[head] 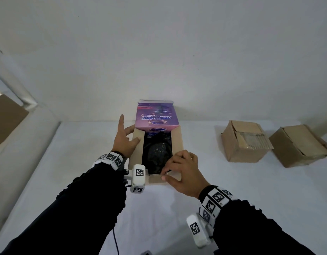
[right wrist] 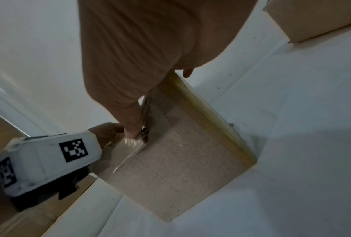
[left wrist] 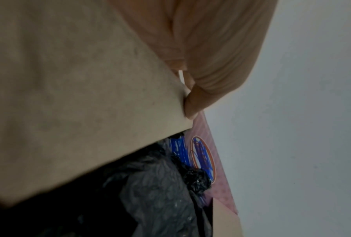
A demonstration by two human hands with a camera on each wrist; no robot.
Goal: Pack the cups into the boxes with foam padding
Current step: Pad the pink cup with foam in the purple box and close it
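Observation:
An open cardboard box point(head: 179, 142) stands mid-table, its purple printed far flap point(head: 156, 116) raised. Inside lies a crumpled black plastic bundle point(head: 158, 150); no cup or foam shows. My left hand point(head: 125, 142) holds the left flap point(head: 138, 144), thumb on its inner face and fingers behind, with the index finger pointing up. The left wrist view shows that flap point(left wrist: 69, 96), a fingertip point(left wrist: 193, 102) curled at its edge and the black plastic point(left wrist: 160, 184). My right hand point(head: 181, 170) pinches the near flap at the front right corner. The right wrist view shows its thumb point(right wrist: 132, 128) against the box's taped near wall point(right wrist: 180, 168).
Two closed brown cardboard boxes point(head: 245, 142) point(head: 300, 146) sit at the right on the white table point(head: 177, 208); one appears in the right wrist view point(right wrist: 312, 19). A white wall stands close behind. A brown board point(head: 6, 118) leans at the far left.

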